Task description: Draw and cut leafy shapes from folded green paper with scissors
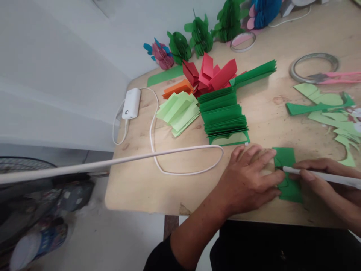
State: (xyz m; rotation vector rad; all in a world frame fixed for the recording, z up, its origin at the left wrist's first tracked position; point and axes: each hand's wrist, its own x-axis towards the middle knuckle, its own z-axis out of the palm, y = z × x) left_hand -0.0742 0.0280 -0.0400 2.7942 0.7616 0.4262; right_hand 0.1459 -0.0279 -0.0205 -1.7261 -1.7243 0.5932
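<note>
A small green paper (290, 190) with dark drawn lines lies near the table's front edge. My left hand (249, 178) is spread flat, its fingertips resting on the left edge of that paper. In my right hand (329, 184) is a white pen (321, 177), its dark tip on the green paper near my left index finger. Just beyond my left hand sits a stack of folded green paper (224, 113), with a light green cut shape (229, 139) at its near end.
Folded light green (179, 111), orange (177, 88) and red papers (208, 73) lie further back. At right are a tape roll (295, 71), pink-handled scissors (341, 78) and paper scraps (335, 116). A white power bank (131, 103) and cable (188, 148) occupy the left. Paper figures (201, 37) line the wall.
</note>
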